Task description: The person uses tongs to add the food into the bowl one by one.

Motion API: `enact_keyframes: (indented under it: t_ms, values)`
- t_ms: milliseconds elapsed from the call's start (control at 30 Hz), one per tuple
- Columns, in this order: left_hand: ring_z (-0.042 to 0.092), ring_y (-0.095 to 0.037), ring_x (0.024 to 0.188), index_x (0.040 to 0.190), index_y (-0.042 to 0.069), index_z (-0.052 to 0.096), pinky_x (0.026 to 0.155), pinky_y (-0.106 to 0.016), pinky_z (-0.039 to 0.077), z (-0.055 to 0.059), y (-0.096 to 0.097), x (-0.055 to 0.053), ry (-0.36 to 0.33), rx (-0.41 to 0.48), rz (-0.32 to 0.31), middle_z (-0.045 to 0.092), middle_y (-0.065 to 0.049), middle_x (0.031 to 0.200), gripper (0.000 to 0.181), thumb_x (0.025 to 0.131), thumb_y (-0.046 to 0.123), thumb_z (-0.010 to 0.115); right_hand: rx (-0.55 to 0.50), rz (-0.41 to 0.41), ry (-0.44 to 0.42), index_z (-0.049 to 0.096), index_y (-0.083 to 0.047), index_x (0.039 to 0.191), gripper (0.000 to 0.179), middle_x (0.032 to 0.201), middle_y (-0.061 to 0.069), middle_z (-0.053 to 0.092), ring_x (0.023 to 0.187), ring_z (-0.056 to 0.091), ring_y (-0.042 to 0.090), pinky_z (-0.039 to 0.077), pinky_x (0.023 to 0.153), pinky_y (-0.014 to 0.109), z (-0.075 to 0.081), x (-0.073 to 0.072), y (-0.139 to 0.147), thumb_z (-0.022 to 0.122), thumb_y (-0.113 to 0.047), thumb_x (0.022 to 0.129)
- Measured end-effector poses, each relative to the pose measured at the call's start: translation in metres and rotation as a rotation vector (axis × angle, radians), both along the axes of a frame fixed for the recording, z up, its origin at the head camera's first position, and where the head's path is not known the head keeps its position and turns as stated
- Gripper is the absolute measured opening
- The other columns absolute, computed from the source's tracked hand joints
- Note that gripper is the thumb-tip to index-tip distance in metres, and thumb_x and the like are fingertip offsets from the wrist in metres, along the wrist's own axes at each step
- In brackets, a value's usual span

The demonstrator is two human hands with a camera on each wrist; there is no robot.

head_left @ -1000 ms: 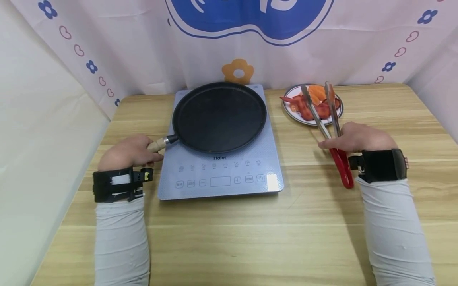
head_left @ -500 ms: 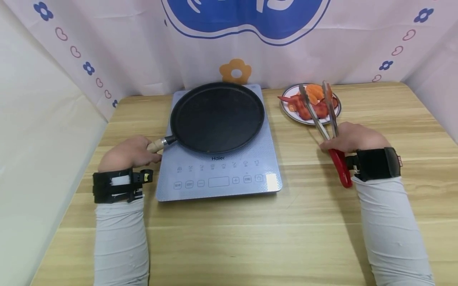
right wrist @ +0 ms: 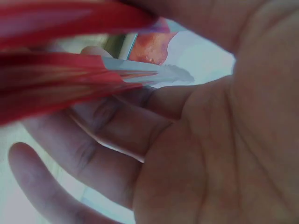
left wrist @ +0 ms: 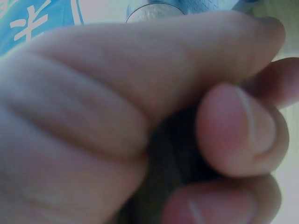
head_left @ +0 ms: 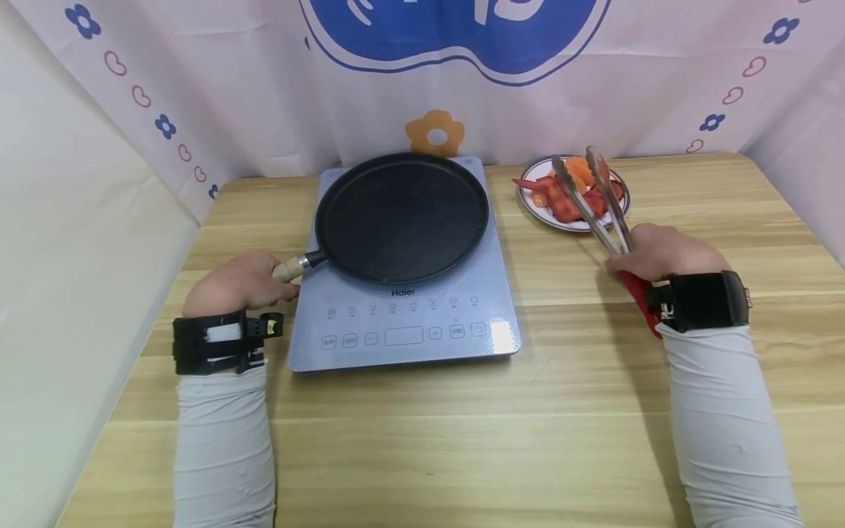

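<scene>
My left hand (head_left: 234, 284) grips the wooden handle (head_left: 287, 270) of a flat black griddle pan (head_left: 403, 216), which rests on an induction cooker (head_left: 405, 312). In the left wrist view, curled fingers (left wrist: 238, 130) wrap the handle, mostly hidden. At the right, my right hand (head_left: 673, 253) holds metal tongs (head_left: 597, 224) by their red handles (right wrist: 51, 84). The tongs' two arms stand apart, their tips over a small plate (head_left: 533, 211). Red bacon-like strips (head_left: 562, 205) and orange pieces (head_left: 579, 170) lie on that plate.
The cooker's touch panel (head_left: 404, 336) faces the front of the wooden table (head_left: 409, 455). Behind the table hangs a printed white cloth (head_left: 264, 95), close to the pan and plate. A pale wall (head_left: 79, 242) borders the left side.
The tongs' tips have drawn closer together over the plate. My right hand has shifted slightly right in the last half second. The left hand and pan stay put.
</scene>
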State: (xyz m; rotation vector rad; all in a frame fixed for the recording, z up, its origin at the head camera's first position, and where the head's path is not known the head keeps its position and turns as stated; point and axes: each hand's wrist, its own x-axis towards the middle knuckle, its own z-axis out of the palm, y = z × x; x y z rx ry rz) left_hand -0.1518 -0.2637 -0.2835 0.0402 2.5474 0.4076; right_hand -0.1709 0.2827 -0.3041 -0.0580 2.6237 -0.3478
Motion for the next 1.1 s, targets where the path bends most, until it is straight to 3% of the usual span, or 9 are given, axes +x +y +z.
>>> enact_keyframes:
  t_ms: [233,400,633,833,1100]
  values:
    - [0.053,-0.017,0.061,0.091,0.002,0.061,0.058,-0.030,0.044,0.002,0.000,0.000,-0.004,-0.003,-0.005,0.060,-0.002,0.069,0.027,0.098,0.027,0.064,-0.044,-0.034,0.039,0.053,0.001,0.096,0.031,0.076,0.010,0.057,0.066,0.055,0.025,0.043,0.057,0.036,-0.002,0.000,0.011,0.057,-0.030,0.095]
    - [0.054,-0.017,0.062,0.096,-0.001,0.064,0.059,-0.030,0.044,0.001,0.001,0.000,-0.004,0.005,0.000,0.061,-0.004,0.072,0.028,0.099,0.027,0.064,-0.107,-0.044,0.042,0.054,0.002,0.096,0.028,0.072,0.009,0.062,0.059,0.057,0.021,0.045,0.054,0.034,-0.003,-0.001,0.017,0.052,-0.026,0.097]
    - [0.054,-0.017,0.063,0.097,-0.002,0.064,0.059,-0.030,0.044,0.001,0.000,0.000,0.003,0.014,0.005,0.063,-0.005,0.073,0.027,0.099,0.026,0.064,-0.175,-0.075,0.052,0.049,0.004,0.106,0.044,0.076,0.010,0.061,0.065,0.056,0.024,0.043,0.058,0.036,-0.003,-0.002,0.025,0.046,-0.040,0.108]
    - [0.054,-0.017,0.063,0.097,-0.001,0.065,0.059,-0.030,0.044,0.001,0.000,0.000,0.000,0.016,0.002,0.063,-0.004,0.073,0.027,0.098,0.026,0.064,-0.187,-0.108,0.088,0.047,0.006,0.114,0.053,0.078,0.008,0.050,0.064,0.049,0.023,0.040,0.054,0.037,-0.004,-0.004,0.030,0.046,-0.046,0.107]
    - [0.053,-0.016,0.061,0.096,-0.001,0.063,0.058,-0.030,0.044,0.001,0.000,0.000,-0.013,0.017,0.004,0.061,-0.003,0.071,0.027,0.099,0.026,0.063,-0.170,-0.127,0.137,0.048,0.005,0.110,0.079,0.079,0.008,0.048,0.067,0.049,0.025,0.039,0.056,0.037,-0.004,-0.004,0.031,0.039,-0.073,0.102]
